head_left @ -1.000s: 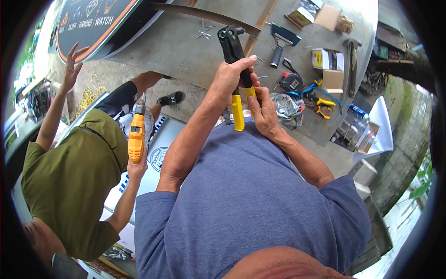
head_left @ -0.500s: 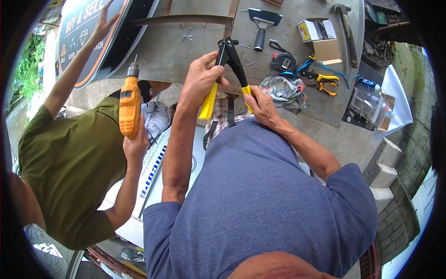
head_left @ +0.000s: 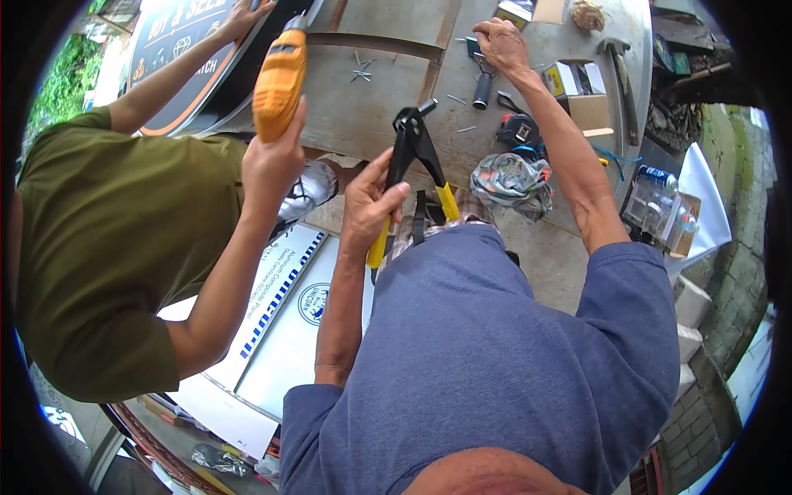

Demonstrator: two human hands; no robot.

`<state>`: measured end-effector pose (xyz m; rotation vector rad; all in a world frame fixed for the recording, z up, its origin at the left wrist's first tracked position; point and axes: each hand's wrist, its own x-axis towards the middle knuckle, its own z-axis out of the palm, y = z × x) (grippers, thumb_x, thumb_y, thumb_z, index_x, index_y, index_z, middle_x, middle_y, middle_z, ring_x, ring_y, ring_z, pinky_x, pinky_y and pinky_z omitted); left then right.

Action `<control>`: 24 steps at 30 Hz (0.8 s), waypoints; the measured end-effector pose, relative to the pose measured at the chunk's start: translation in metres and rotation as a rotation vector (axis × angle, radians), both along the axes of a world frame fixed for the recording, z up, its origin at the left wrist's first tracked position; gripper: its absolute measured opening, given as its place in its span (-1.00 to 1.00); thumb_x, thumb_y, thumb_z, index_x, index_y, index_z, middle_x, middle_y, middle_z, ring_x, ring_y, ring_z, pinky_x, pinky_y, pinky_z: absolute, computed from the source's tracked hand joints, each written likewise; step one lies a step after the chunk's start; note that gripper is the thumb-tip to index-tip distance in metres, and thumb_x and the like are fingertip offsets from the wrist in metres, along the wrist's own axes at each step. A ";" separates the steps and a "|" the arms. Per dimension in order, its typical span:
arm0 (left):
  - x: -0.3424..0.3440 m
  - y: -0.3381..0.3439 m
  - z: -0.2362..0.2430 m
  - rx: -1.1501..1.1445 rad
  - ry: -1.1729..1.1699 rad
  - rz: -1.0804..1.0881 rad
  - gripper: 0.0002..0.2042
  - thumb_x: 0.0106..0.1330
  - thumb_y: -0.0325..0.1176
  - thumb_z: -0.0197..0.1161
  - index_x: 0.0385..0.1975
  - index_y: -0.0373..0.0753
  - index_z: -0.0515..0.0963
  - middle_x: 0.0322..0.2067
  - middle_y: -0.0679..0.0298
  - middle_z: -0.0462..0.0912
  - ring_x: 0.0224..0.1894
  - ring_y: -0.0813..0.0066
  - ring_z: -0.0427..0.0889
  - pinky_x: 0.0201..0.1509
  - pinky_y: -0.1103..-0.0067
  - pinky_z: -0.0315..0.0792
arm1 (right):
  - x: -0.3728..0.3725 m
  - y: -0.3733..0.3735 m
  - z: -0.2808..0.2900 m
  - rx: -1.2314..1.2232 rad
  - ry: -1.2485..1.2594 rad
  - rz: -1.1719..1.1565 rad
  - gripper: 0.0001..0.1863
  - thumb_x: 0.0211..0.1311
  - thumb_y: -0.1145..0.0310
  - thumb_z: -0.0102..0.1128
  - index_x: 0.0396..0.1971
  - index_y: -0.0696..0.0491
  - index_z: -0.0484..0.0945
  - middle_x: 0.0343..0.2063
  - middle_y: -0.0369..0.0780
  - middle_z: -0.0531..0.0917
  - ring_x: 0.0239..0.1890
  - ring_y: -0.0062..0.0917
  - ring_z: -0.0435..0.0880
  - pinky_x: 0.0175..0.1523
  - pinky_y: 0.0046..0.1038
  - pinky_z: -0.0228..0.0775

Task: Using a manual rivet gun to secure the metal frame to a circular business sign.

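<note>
Right hand off the hand riveter, now out over the tabletop

Half a second earlier both hands are on the tool. Co-worker's drill is also higher, nearer the round sign.

Left hand: fingers wrapped round the riveter's left handle. Riveter is in front of the shirt, nose up, handles spread; its right handle is free of either hand.

Right hand: arm extended, fingers bent, above the scraper and just below a box at the far edge of view. Cannot tell whether the fingers hold anything.

Tabletop: thin metal pins in a loose cluster; tape measure beside a crumpled cloth; hammer to the right of an open carton.
</note>
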<state>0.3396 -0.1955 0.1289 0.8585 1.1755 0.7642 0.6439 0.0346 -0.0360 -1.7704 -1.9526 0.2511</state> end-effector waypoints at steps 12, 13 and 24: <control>-0.041 -0.092 -0.003 0.055 0.052 0.066 -0.41 0.30 -0.57 0.24 0.36 -0.38 0.29 -0.03 0.19 0.66 -0.43 0.71 0.51 -0.45 0.70 0.46 | -0.032 0.039 -0.065 0.077 -0.283 0.057 -0.82 0.20 0.23 0.22 -0.33 0.00 0.69 -0.17 -0.21 0.68 0.02 -0.31 0.59 0.09 -0.20 0.43; -0.043 -0.097 -0.003 0.045 0.080 0.056 -0.42 0.30 -0.55 0.24 0.35 -0.38 0.31 -0.01 0.18 0.66 -0.39 0.68 0.56 -0.36 0.68 0.51 | -0.025 0.045 -0.071 0.078 -0.089 -0.062 -0.78 0.27 0.23 0.16 -0.31 0.04 0.67 -0.23 -0.14 0.70 -0.07 -0.22 0.65 0.03 -0.19 0.49; -0.040 -0.132 -0.032 0.047 0.292 -0.162 -0.43 0.23 -0.48 0.32 0.30 -0.29 0.41 -0.06 0.12 0.72 -0.06 0.46 0.67 0.11 0.53 0.47 | 0.043 0.016 -0.040 -0.141 1.743 -0.056 -0.89 0.38 0.42 0.22 -0.20 0.12 0.61 -0.33 -0.21 0.73 -0.30 -0.46 0.72 -0.16 -0.40 0.62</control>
